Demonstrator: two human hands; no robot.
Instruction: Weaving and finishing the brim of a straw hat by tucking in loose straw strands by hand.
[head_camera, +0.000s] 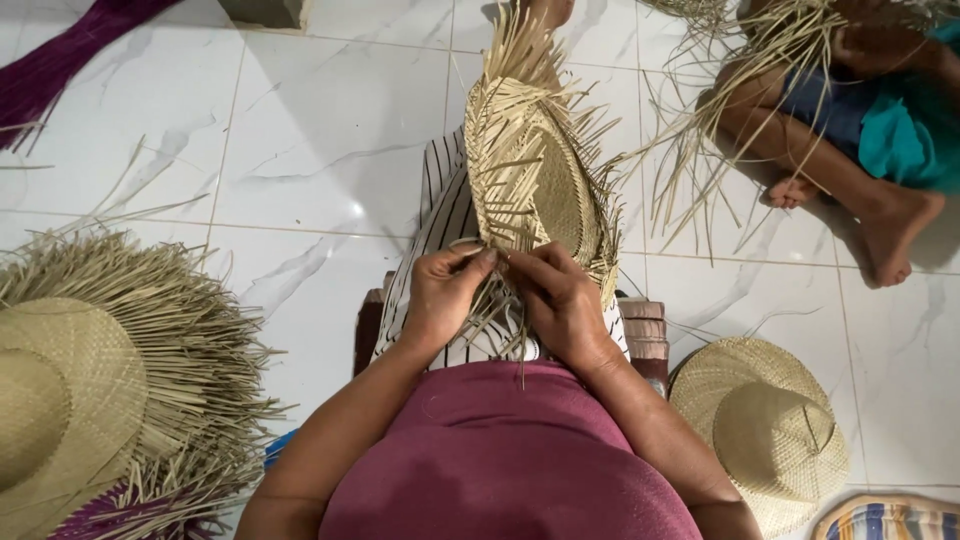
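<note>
A half-woven straw hat (540, 170) with loose strands sticking out of its brim stands on edge over my lap. My left hand (445, 295) pinches straw strands at the brim's near edge. My right hand (560, 300) grips strands right beside it, fingertips almost touching the left hand's. Loose straw ends (495, 320) hang down between the two hands over my striped skirt (440, 220).
A pile of unfinished straw hats (90, 380) with fringed brims lies at the left. A finished straw hat (765, 425) rests on the tiled floor at the right. Another person's legs (850, 190) and a straw bundle are at the top right. Purple straw (50, 60) lies top left.
</note>
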